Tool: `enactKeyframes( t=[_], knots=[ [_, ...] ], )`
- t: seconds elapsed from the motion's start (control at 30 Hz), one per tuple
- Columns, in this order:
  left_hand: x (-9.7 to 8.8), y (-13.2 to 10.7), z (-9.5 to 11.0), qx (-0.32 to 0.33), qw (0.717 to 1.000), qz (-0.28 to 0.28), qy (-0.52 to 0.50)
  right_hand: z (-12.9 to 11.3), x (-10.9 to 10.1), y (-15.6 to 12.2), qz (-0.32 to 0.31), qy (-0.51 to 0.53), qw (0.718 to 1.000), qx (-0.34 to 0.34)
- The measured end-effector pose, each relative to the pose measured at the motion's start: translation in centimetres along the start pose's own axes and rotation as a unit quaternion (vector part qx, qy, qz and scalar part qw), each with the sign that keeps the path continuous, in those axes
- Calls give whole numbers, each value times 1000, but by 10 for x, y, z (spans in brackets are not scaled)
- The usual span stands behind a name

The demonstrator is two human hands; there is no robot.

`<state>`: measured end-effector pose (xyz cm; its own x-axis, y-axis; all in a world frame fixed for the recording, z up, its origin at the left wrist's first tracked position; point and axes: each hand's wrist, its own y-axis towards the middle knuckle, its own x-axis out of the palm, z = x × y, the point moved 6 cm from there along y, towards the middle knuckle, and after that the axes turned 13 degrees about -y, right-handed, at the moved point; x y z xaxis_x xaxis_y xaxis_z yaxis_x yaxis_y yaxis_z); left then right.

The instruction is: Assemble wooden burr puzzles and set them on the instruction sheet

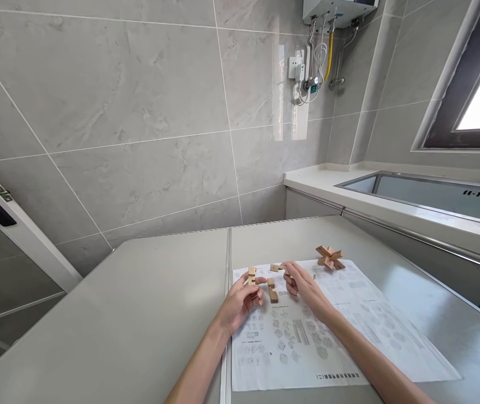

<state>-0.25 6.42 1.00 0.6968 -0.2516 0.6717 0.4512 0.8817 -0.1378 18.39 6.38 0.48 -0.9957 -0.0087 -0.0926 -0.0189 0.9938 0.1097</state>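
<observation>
My left hand (242, 300) is closed on a notched wooden puzzle piece (252, 275), held upright between thumb and fingers. My right hand (301, 283) pinches the right end of another wooden piece (275, 268) just above the sheet. Between the hands a notched wooden block (273, 294) lies on the printed instruction sheet (290, 370). The sheet carries small diagrams of puzzle shapes. An assembled burr puzzle (330, 258) of interlocked wooden bars sits at the sheet's far right edge, apart from both hands.
The grey table (118, 314) has a seam down its middle. To the right runs a white counter (319, 179) with a sink (433, 196). A tiled wall (139, 101) stands behind, with a water heater (338, 11) high up. At the left is a door (25, 224).
</observation>
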Motion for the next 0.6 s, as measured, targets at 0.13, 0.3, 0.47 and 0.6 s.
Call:
enactKeyframes(
  t=[0.13,0.3,0.47,0.6],
  knots=[
    [3,0,-2,-5,1000,-11,4,-6,5,-4,-49,34,998,2],
    [9,-1,-7,-26,998,-53,24,-7,7,-5,-66,-23,997,-18],
    [19,-5,-11,-47,991,-109,66,-10,7,-6,-64,-60,996,-24],
    [19,-6,-16,-55,985,-104,122,-12,9,-8,-81,-58,995,-29]
  ],
)
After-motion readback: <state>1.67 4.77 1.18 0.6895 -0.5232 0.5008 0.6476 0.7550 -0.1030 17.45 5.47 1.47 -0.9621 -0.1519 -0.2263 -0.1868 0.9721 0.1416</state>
